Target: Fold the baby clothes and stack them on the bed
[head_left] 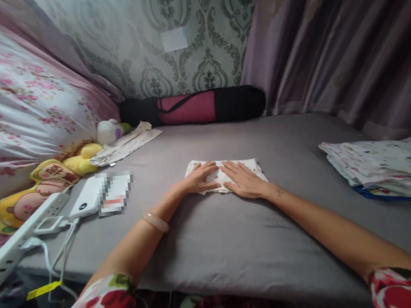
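Observation:
A white garment or cloth (220,168) with small printed marks lies folded into a flat rectangle on the grey bed sheet (214,240). On its left part rests my left hand (201,177), palm down with the fingers stretched out. My right hand (243,179) lies flat over the right part, its fingers spread. Both palms press on the top and grip nothing. The cloth's front edge shows between the two hands, while much of its surface is covered by them.
A stack of folded clothes (388,160) sits at the right. To the left are a power strip (21,244) with cables, a white power bank (88,196), plush toys (82,158) and a loose light garment (128,144). A black and red roll bag (190,108) lies against the wall.

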Demonstrator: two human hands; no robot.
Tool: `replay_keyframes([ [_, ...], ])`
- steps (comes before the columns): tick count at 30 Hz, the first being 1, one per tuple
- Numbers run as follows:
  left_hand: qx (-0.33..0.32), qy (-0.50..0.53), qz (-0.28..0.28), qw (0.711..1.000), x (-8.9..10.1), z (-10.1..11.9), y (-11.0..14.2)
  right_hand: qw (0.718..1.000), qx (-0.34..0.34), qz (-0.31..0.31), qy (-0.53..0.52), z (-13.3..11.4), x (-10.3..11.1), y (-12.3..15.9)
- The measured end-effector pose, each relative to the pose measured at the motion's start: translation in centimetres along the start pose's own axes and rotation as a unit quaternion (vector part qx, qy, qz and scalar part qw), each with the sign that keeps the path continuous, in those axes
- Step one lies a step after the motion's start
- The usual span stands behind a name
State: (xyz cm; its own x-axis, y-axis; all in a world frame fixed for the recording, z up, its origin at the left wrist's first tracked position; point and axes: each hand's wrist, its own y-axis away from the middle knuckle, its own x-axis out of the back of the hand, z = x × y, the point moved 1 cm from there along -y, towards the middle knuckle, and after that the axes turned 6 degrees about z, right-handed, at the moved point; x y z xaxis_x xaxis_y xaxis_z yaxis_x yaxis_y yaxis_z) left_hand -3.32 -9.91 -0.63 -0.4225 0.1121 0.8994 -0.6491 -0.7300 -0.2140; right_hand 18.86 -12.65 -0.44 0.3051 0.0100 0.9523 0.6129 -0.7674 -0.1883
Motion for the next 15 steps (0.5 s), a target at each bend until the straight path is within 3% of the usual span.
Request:
replay_keyframes([
  [7, 0.012, 0.018, -0.032, 0.999, 0.2, 0.0, 0.3, 1.0, 0.005, -0.002, 0.014, 0.0, -0.2, 0.2],
  [15, 0.044, -0.016, 0.054, 0.997, 0.2, 1.4, 1.9, 0.998, -0.035, -0.042, -0.019, -0.2, 0.5, -1.0],
])
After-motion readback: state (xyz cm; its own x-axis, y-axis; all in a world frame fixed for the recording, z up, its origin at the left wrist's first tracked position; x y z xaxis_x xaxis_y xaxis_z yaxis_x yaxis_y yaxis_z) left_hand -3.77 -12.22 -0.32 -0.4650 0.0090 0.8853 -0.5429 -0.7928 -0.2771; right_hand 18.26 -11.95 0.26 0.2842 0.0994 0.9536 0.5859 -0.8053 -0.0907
